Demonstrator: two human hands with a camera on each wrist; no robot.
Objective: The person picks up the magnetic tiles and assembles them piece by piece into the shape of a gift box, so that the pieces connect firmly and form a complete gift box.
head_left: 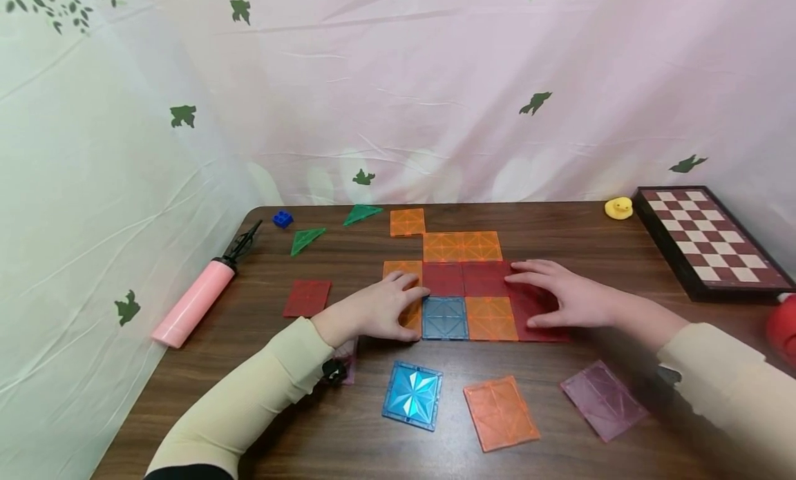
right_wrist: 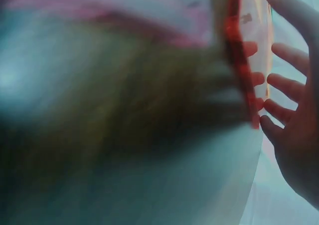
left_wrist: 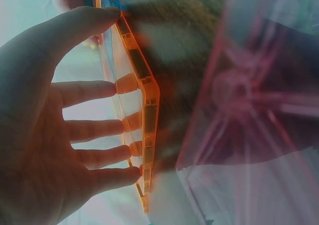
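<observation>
**Both hands flat on a mosaic of magnetic tiles**

Grip wide on both sides: left hand [head_left: 379, 313] with straight fingers pressed on the orange tile [head_left: 404, 293] at the left edge of the mosaic, right hand [head_left: 569, 297] spread flat over the red tile [head_left: 537, 314] at its right edge. Nothing pinched or lifted. Seen from the left wrist, fingertips [left_wrist: 127, 130] against the tile's clear face, thumb along its upper edge; from the right wrist, fingers [right_wrist: 279, 83] just beside the red edge, view blurred. Pressed flat from opposite ends, probably to keep the joined squares aligned and flush on the desk [head_left: 622, 259]. Within the mosaic, a blue tile [head_left: 445, 318] between orange and red neighbours. Loose nearby: light-blue tile [head_left: 412, 395], orange tile [head_left: 501, 412], purple tile [head_left: 603, 399], single red tile [head_left: 307, 298], two green triangles [head_left: 306, 240]. Well apart: pink pump [head_left: 195, 297], yellow duck [head_left: 618, 207], chessboard [head_left: 709, 242].
</observation>
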